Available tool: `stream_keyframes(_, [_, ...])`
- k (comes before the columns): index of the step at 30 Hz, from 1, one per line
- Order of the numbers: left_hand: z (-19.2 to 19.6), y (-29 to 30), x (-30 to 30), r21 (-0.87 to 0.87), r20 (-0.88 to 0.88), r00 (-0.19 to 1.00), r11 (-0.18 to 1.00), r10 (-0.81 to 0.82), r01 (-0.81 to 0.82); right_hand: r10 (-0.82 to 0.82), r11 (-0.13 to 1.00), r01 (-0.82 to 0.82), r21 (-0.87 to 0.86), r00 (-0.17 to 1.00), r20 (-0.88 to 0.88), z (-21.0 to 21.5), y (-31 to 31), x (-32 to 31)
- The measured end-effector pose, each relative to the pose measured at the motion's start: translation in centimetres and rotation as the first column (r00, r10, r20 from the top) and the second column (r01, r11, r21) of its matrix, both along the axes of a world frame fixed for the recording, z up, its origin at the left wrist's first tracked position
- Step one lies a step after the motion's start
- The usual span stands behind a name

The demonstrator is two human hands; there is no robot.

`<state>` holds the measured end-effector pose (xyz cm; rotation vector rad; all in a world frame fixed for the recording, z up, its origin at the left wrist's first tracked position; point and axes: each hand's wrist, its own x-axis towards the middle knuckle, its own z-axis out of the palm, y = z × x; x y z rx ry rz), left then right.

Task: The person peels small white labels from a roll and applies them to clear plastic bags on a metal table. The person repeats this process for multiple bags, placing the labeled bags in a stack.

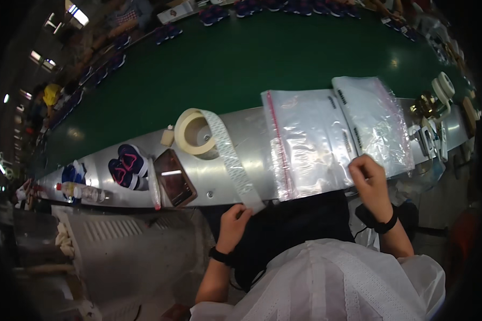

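Observation:
My left hand [233, 222] is closed, pinching the loose end of a pale label strip [231, 160] at the table's near edge. The strip runs up to its roll [188, 134], which lies on the metal tabletop. My right hand [369, 179] is closed, its thumb and forefinger together over the near edge of the clear plastic bags; whether something small is between the fingertips cannot be made out. One bag [308, 139] with a pink zip edge lies on the left. A second bag [377, 120] overlaps it at the right and reaches over the green belt.
A green conveyor belt [241, 59] runs beyond the metal table. Left of the roll lie a phone [174, 179], a pair of dark shoes with pink trim [128, 166] and a plastic bottle [91, 193]. A tape dispenser [442, 91] stands at the right. Shoes line the belt's far side.

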<state>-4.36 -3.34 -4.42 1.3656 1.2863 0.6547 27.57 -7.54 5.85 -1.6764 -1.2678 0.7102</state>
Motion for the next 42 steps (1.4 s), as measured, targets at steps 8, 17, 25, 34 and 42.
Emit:
stream_keyframes(8, [4.7, -0.4, 1.6, -0.297, 0.496, 0.868, 0.942, 0.014, 0.155, 0.426, 0.808, -0.541, -0.233, 0.809, -0.405, -3.0, 4.0, -11.8])
stream_keyframes(17, [3.8, 9.1, 0.4, -0.256, 0.602, 0.742, 0.951, 0.295, -0.171, 0.269, 0.763, -0.576, -0.295, 0.697, -0.665, -3.1, 2.4, -9.4])
stream_keyframes(25, [5.3, 3.9, 0.5, 0.257, 0.243, 0.937, 0.915, 0.251, -0.312, 0.571, 0.687, -0.672, -0.276, 0.734, -0.367, -2.5, 0.1, -7.9])
stream_keyframes(34, [7.8, -2.1, 2.8, 0.208, 0.032, 0.995, 0.974, -0.096, 0.088, 0.626, 0.779, -0.623, 0.072, 0.779, -0.032, -2.5, 2.0, -11.1])
stream_keyframes(42, [7.4, -0.6, 3.1, 0.241, 0.121, 0.982, 0.964, -0.145, 0.113, 0.548, 0.833, -0.553, -0.004, 0.826, -0.131, -2.0, 1.7, -10.4])
